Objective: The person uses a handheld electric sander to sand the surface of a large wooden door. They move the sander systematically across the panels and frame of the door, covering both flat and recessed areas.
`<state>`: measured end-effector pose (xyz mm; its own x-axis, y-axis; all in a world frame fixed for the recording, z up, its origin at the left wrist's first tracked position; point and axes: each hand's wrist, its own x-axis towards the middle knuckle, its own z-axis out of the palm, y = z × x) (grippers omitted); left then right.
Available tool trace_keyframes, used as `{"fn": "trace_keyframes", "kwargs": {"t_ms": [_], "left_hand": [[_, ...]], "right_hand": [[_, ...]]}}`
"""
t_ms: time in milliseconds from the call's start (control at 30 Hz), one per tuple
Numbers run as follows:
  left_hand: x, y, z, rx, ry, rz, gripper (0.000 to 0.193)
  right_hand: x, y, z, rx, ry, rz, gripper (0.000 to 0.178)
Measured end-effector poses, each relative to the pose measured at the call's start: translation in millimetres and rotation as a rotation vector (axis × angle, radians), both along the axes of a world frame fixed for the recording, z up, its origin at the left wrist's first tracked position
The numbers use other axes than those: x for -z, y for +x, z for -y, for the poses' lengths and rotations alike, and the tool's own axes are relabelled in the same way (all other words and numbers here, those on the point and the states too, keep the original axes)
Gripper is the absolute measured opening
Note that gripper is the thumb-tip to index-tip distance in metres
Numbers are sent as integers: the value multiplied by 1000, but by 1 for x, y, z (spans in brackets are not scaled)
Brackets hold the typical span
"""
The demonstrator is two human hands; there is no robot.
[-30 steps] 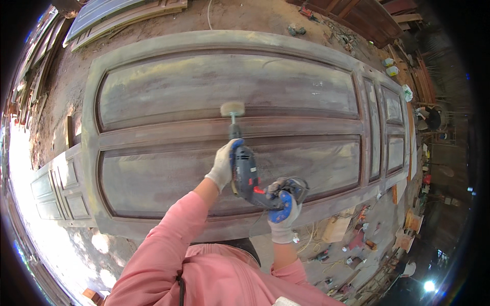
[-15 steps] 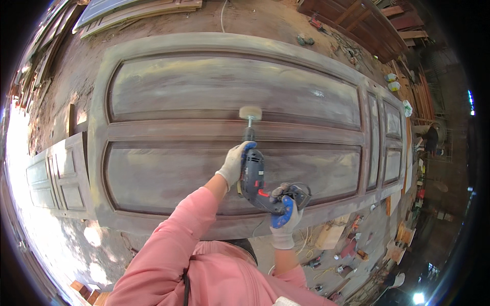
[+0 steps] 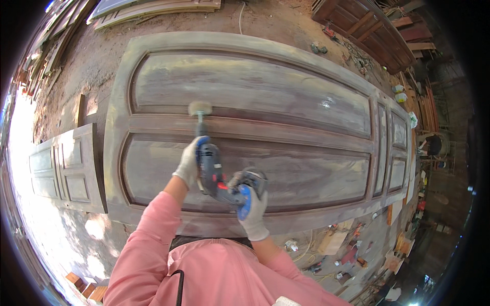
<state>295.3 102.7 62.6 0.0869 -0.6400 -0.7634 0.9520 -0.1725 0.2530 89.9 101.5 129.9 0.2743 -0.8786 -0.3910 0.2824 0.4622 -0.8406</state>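
A dark power drill [image 3: 210, 166] is held between both my gloved hands over a large panelled wooden door [image 3: 245, 84]. My left hand [image 3: 188, 164] wraps round the drill's front part, just behind the chuck. Closed on the rear handle is my right hand [image 3: 252, 208], with a dark bundle, seemingly coiled cord, bunched beside it. A pale round buffing wheel [image 3: 200, 108] sits on the drill's shaft. The wheel is blurred and lies at the lower moulding of the upper long panel, toward its left end. Cloudy yellowish-grey patches cover the door.
A smaller panelled door [image 3: 69, 166] stands to the left. At the back right is a reddish-brown panelled door [image 3: 365, 30], and boards [image 3: 158, 14] are stacked at the far left. Tools and cords litter the ground at lower right. A person [image 3: 433, 145] is at the far right.
Both hands have carried the drill leftward along the door, so the wheel moved from mid-length toward the panel's left end. The view has shifted slightly left too.
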Motion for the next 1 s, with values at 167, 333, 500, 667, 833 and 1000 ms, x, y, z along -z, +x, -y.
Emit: {"fn": "trace_keyframes", "kwargs": {"t_ms": [167,333,500,667,833,1000], "left_hand": [[26,-68,52,130,-78,15,29],[25,-76,56,120,-81,-24,27],[14,-3,4,41,-16,-19,28],[17,85,-57,-65,25,42,29],[37,152,-100,-150,-29,36,31],[30,138,-96,-103,-20,70,34]], "right_hand": [[-28,-44,16,206,-34,-57,26],[-54,-40,20,147,-58,-53,26],[-39,24,-14,101,4,-61,26],[-8,95,-39,-151,19,82,27],[12,151,-56,-288,70,226,28],[-5,142,-64,-176,83,194,28]]}}
